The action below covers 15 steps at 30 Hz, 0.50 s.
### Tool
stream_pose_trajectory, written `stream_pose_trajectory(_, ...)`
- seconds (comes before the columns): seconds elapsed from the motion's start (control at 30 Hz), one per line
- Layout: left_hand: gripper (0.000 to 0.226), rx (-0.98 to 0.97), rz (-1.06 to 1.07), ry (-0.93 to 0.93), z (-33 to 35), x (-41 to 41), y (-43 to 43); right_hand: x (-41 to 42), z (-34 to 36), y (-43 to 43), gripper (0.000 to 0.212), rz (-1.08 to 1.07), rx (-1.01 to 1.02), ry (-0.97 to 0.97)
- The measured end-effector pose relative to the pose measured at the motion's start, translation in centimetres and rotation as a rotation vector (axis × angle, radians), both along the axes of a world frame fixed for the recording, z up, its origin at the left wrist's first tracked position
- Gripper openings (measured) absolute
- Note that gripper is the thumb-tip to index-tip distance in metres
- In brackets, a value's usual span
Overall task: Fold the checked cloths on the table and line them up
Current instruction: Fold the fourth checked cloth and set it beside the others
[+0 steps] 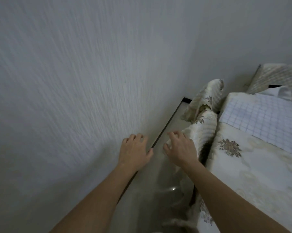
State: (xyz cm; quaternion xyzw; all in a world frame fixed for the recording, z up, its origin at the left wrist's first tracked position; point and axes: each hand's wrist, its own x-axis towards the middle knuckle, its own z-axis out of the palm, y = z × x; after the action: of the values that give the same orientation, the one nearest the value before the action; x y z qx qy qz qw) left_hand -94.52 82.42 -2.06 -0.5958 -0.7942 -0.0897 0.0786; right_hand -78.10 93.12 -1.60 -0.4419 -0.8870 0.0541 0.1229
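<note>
A textured pale grey wall (74, 81) fills most of the view and meets a glossy pale floor (150, 199) along a dark skirting strip (168, 121). At the right stands the tabletop (259, 190), covered by one cream tablecloth (229, 148) with brown flower prints. The tablecloth hangs bunched in folds (205, 128) over the tabletop's left edge.

One checked cloth (262, 118), white with blue lines, lies flat near the tabletop's far edge. Behind it shows a plain white fold (283, 94) and a blurred woven-patterned thing (276, 78).

Two bare hands hang over the floor, off the tabletop's left edge and well apart from the checked cloth. The left hand (134, 153) has its fingers (138, 137) bent and slightly spread, holding nothing. The right hand (181, 150), its fingers (175, 134) spread and loosely bent, is just beside the hanging folds; whether it touches them cannot be told.
</note>
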Motion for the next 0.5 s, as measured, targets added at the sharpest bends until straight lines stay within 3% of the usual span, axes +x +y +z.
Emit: stream_pose_trajectory(0.5, 0.062, -0.058, -0.194, 0.025, -0.8, -6.2, 15.7, -3.7, -1.7, 12.6, 0.045, -0.195, -0.014, 0.016)
